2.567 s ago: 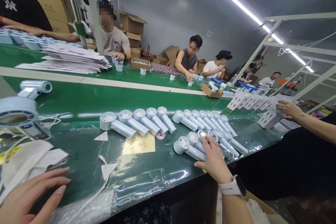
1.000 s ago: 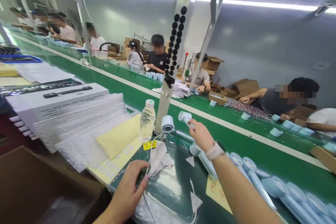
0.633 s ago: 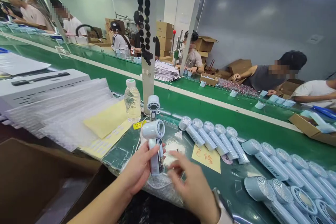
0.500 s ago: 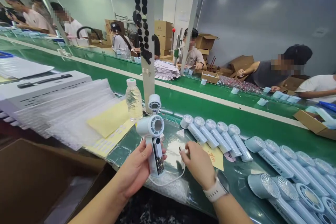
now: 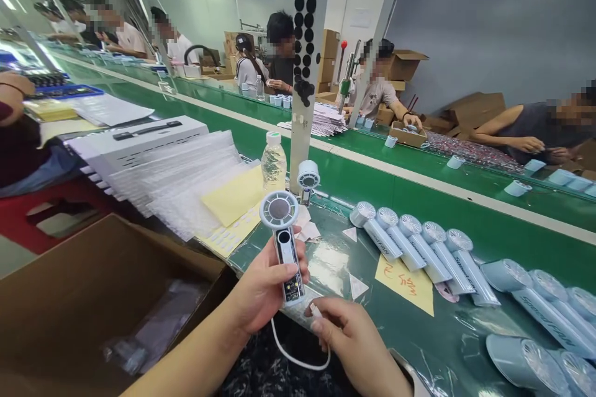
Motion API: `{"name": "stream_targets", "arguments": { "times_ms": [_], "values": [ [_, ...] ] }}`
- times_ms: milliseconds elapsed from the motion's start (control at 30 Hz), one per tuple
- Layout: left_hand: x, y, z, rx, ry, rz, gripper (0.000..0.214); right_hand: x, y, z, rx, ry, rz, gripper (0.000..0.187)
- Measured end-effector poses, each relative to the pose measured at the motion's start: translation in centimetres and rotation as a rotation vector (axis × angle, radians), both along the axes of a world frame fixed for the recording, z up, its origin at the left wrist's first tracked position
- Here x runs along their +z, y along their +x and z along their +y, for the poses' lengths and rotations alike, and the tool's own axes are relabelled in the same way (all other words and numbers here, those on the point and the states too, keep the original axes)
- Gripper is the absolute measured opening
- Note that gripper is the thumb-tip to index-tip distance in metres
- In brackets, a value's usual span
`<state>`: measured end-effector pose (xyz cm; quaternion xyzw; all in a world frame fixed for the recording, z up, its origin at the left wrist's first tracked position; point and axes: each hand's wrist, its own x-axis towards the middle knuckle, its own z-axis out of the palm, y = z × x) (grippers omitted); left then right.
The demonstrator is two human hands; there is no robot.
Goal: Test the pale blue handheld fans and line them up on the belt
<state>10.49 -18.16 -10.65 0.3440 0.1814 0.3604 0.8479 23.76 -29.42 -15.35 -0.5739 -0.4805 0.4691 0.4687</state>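
My left hand (image 5: 265, 282) is wrapped round the handle of a light-blue handheld fan (image 5: 279, 209), held upright with its round grille towards me. The handle's front is uncovered and shows a circuit board (image 5: 292, 286) low down. Between thumb and fingers, my right hand (image 5: 349, 335) pinches the plug of a white cable (image 5: 315, 310), just right of the fan's base. The cable loops below both hands. Behind the held fan, a second fan (image 5: 308, 175) stands by the post. Rows of finished-looking blue fans (image 5: 428, 242) lie on the right of the bench.
A water bottle (image 5: 274, 164) stands beside a metal post (image 5: 302, 130). Bubble-wrap bags (image 5: 177, 180) and yellow sheets (image 5: 235, 195) lie left. An open cardboard box (image 5: 116, 254) is at lower left. Beyond runs a green conveyor (image 5: 400, 192), with several people working along its far side.
The held fan has turned so its grille faces me. My right hand has moved down and closer to the fan's base with the cable plug. The view has swung left.
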Motion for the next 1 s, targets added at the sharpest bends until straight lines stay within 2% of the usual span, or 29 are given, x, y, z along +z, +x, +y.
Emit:
{"name": "stream_targets", "arguments": {
  "times_ms": [67, 200, 333, 400, 467, 567, 633, 700, 767, 833, 900, 1000],
  "values": [
    [-0.1, 0.1, -0.2, 0.000, 0.024, 0.008, 0.059, 0.4, -0.8, 0.1, -0.001, 0.015, 0.055, 0.039],
    [0.0, 0.4, -0.5, -0.016, 0.038, 0.014, 0.058, 1.1, -2.5, 0.7, -0.098, 0.055, 0.142, 0.056],
    [-0.2, 0.6, -0.7, 0.086, 0.109, 0.027, 0.055, 0.7, -4.1, 1.4, -0.153, -0.047, 0.365, 0.067],
    [-0.3, 0.6, -0.7, 0.141, 0.158, 0.029, 0.053, 0.4, -4.6, 1.7, -0.143, -0.049, 0.384, 0.066],
    [-0.4, 0.6, -0.5, 0.154, 0.152, 0.031, 0.054, 0.4, -4.6, 1.7, -0.124, 0.012, 0.290, 0.060],
    [-0.1, 0.1, 0.5, 0.165, 0.037, 0.026, 0.059, 0.9, -3.8, 1.1, -0.092, 0.240, -0.006, 0.046],
    [0.3, -0.4, 1.3, 0.259, -0.039, 0.027, 0.063, 1.3, -2.6, 0.7, -0.069, 0.361, -0.205, 0.037],
    [0.6, -1.2, 1.8, 0.345, -0.044, 0.047, 0.064, 1.7, -0.8, 1.3, -0.100, 0.331, -0.428, 0.026],
    [0.7, -1.8, 1.7, 0.295, 0.009, 0.070, 0.063, 2.1, 1.1, 3.2, -0.219, 0.193, -0.703, 0.011],
    [0.3, -2.2, 1.2, 0.163, 0.066, 0.083, 0.060, 2.3, 2.6, 6.4, -0.331, 0.106, -0.903, 0.026],
    [-0.3, -2.4, 0.6, 0.084, 0.102, 0.091, 0.055, 2.1, 3.2, 10.0, -0.336, 0.119, -0.930, 0.034],
    [-1.6, -2.5, 0.2, 0.071, 0.148, 0.125, 0.046, 1.2, 3.1, 14.4, -0.305, 0.166, -0.875, 0.024]
  ]
}}
